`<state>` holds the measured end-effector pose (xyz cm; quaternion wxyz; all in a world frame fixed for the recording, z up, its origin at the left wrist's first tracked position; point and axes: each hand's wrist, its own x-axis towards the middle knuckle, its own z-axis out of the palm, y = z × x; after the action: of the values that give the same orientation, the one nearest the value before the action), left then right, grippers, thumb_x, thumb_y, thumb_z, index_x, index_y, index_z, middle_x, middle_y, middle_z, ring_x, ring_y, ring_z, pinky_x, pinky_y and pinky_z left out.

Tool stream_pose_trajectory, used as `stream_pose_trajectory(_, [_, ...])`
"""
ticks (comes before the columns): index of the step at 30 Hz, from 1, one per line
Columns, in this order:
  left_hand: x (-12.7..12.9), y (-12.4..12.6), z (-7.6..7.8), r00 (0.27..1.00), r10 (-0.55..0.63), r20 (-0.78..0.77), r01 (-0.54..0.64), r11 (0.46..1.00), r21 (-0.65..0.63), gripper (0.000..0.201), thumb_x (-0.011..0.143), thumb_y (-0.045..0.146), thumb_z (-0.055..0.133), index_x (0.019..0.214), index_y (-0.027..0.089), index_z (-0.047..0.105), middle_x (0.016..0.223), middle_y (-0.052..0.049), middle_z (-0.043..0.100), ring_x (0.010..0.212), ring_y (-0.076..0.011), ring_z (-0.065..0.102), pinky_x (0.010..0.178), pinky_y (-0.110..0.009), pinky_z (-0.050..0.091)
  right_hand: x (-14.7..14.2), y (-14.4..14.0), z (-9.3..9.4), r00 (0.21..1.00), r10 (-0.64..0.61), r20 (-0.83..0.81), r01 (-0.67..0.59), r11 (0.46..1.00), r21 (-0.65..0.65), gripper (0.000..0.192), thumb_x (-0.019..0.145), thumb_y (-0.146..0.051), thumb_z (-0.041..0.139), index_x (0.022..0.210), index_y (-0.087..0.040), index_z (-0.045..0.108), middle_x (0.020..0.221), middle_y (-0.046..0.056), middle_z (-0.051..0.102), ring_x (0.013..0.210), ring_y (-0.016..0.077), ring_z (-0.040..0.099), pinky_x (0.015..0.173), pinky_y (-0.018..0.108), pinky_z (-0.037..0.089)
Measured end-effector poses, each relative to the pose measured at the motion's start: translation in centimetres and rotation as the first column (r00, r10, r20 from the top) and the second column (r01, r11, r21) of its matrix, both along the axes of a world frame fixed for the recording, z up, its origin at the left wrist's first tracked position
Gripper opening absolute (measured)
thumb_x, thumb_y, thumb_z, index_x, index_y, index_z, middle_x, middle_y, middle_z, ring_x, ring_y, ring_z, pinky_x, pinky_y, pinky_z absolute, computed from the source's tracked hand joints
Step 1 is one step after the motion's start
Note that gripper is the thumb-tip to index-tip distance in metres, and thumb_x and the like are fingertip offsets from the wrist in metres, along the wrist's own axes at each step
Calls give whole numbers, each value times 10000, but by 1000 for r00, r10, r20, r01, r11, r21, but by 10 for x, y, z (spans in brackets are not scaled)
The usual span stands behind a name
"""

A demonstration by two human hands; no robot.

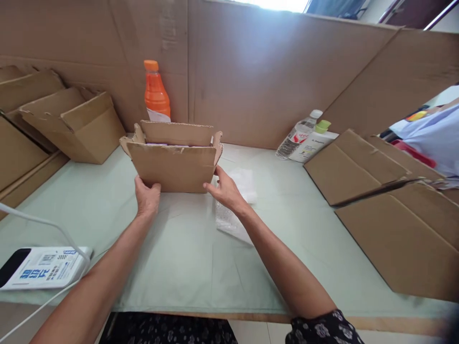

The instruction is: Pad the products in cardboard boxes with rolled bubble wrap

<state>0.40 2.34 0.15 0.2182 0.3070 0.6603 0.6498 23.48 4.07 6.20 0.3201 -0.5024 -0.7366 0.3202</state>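
Note:
A brown cardboard box (175, 167) with its top flaps up stands in front of me, between my two hands. Something with a purplish edge shows just inside its opening; the rest of the contents is hidden. My left hand (147, 197) grips the box's lower left corner, thumb on the front face. At the lower right corner, my right hand (225, 190) holds the box with fingers round the side and thumb at the front. Clear bubble wrap (231, 222) lies flat on the table, partly under my right wrist.
Several open cardboard boxes stand at the left (91, 126) and right (401, 239). An orange bottle (157, 93), a clear bottle (299, 134) and a white tube (313, 145) stand by the cardboard wall. A white printed device (53, 267) with a cable lies front left.

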Motion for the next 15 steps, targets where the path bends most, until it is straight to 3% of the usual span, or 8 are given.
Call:
stream_pose_trajectory(4, [-2, 0, -10, 996, -82, 29, 81, 996, 30, 533, 603, 113, 622, 1127, 185, 548, 1138, -83, 657, 1149, -242, 629, 1105, -420, 459, 12, -7, -3, 999, -42, 23, 41, 996, 75, 652, 826, -334, 612, 1445, -175, 483, 1505, 139, 535, 1375, 311, 497, 1131, 511, 398])
stream_pose_trajectory(9, [-10, -28, -20, 989, -111, 97, 106, 993, 47, 698, 652, 124, 635, 1330, 183, 480, 1448, -175, 538, 1394, -271, 503, 1200, -438, 358, 67, -60, -8, 962, -255, 103, 221, 939, 264, 408, 900, -404, 589, 1256, -210, 629, 1338, 129, 652, 1260, 291, 590, 1086, 506, 435])
stream_pose_trajectory(12, [-10, -49, -21, 986, -112, 123, 111, 994, 15, 714, 690, 157, 676, 1372, 210, 471, 1497, -178, 496, 1433, -285, 462, 1203, -466, 351, 103, -92, -20, 898, -401, 183, 357, 905, 232, 389, 893, -459, 610, 1194, -218, 654, 1201, 124, 713, 1098, 295, 665, 950, 498, 511])
stream_pose_trajectory(15, [0, -72, -17, 984, -147, 102, 149, 989, -21, 707, 720, 205, 704, 1394, 225, 491, 1455, -148, 540, 1424, -281, 467, 1209, -471, 341, 111, -116, -33, 900, -383, 208, 373, 924, 88, 405, 875, -473, 640, 1179, -208, 667, 974, 90, 754, 852, 252, 703, 752, 401, 560])
